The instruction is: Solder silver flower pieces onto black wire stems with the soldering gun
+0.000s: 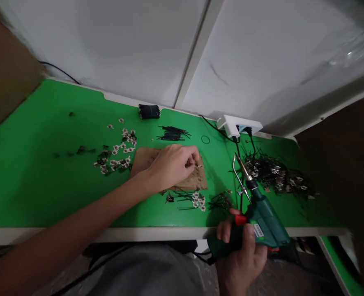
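Observation:
My left hand (176, 165) is over the right half of a brown board (140, 162), its thumb and fingers pinched together near the board's right edge. Whatever is between those fingertips is too small to make out. A green soldering gun (270, 218) with a red trigger is gripped in my right hand (242, 255), in front of the table edge. Its metal tip points up and away, with a thin curved tube beside it. Close below the board lie short black wires with small silvery metal pieces (199, 201). A darker cluster of wires (220, 201) is to their right.
Loose metal pieces (120, 158) are scattered left of the board on the green tabletop (61, 185). Behind it lie cut black wires (173, 133) and a tied wire bundle (149, 112). A white power strip (240, 124) and a tangled heap of wired pieces (277, 174) are at right.

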The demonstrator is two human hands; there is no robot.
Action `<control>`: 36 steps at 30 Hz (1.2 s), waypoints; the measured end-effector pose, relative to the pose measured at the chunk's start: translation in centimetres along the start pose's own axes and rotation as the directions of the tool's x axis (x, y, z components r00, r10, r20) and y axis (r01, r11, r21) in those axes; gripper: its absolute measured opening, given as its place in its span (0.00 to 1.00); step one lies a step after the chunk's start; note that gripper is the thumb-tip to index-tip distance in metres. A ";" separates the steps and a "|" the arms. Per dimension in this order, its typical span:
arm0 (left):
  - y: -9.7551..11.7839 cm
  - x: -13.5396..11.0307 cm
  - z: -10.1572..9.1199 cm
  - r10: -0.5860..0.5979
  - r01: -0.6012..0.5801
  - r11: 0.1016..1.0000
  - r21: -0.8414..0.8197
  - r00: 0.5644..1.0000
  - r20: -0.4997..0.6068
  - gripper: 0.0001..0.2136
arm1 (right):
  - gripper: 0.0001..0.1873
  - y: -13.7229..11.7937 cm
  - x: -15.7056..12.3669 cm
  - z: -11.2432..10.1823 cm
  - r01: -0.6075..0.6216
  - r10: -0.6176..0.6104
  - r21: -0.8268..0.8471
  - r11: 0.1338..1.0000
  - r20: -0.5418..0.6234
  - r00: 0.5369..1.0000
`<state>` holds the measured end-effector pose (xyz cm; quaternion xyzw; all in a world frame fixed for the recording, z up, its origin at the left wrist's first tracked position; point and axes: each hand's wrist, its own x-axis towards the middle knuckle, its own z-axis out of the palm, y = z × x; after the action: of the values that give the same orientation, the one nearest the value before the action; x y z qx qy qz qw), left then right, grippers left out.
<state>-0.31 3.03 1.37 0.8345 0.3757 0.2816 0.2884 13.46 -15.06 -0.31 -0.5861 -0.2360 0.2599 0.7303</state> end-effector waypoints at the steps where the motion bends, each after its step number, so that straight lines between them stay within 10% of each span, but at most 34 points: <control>1: 0.5 -0.4 -0.2 0.011 -0.010 0.999 -0.034 0.999 0.031 0.07 | 0.10 0.0 0.0 0.0 0.005 -0.005 0.004 1.000 -0.002 1.000; 10: 2.2 -4.5 -0.4 0.118 -0.158 0.972 0.172 0.967 0.226 0.03 | 0.07 0.3 0.0 0.0 0.049 -0.049 0.033 0.998 -0.006 0.999; 17: 2.8 -7.6 -0.7 0.239 -0.303 0.799 0.520 0.953 0.188 0.19 | 0.07 0.2 0.0 -0.1 0.051 -0.051 0.041 0.998 0.003 0.999; 36: 4.5 -8.1 1.9 0.357 -0.369 0.624 0.689 0.919 0.169 0.10 | 0.10 -2.1 1.2 -2.7 0.055 -0.047 0.128 0.990 -0.068 0.997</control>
<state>-1.48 -6.36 1.18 0.9406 0.2761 0.1610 -0.1143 16.32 -16.62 1.29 -0.5393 -0.2097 0.2368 0.7805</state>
